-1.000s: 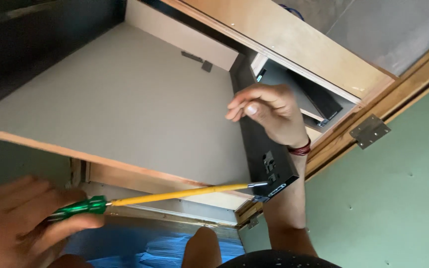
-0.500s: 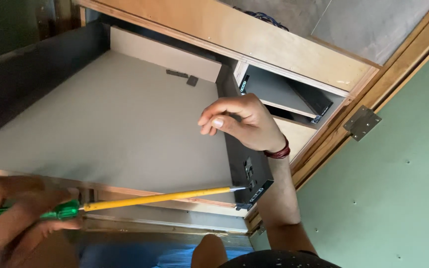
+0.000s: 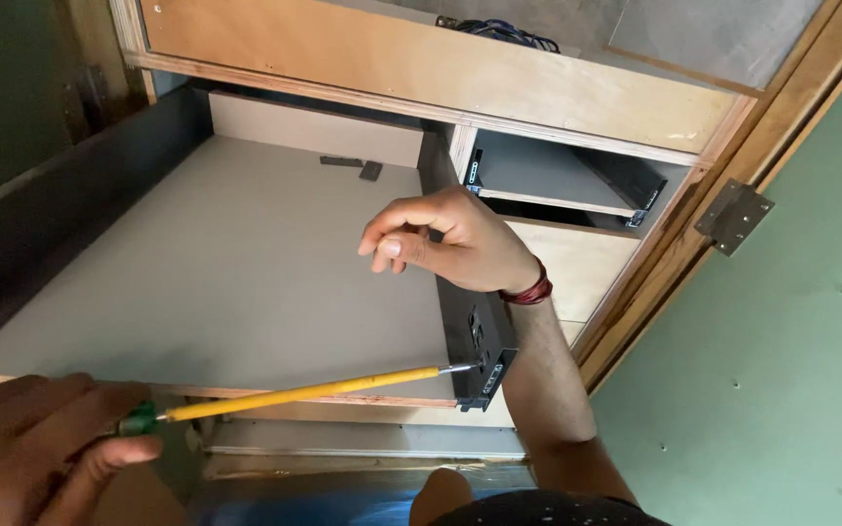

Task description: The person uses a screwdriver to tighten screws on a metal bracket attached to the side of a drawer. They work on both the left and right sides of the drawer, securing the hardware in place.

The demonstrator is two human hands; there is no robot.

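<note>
**At the drawer's near corner: screwdriver on the rail**

Near the bottom left, the left hand [image 3: 36, 448] has its grip closed round the green handle of the yellow screwdriver [image 3: 304, 393]. Its tip touches the black slide rail [image 3: 479, 341] on the right side of the pulled-out drawer [image 3: 216, 273]. The right hand [image 3: 455, 244] rests on the rail's top, fingers loosely curled, holding nothing. I think keeping the tool straight and the drawer steady works best.

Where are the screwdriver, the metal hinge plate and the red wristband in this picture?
screwdriver [image 3: 304, 392]: head view, middle of its yellow shaft.
metal hinge plate [image 3: 733, 216]: head view, centre of the plate on the wooden frame.
red wristband [image 3: 530, 290]: head view, band around the wrist above the drawer's dark side.
</note>
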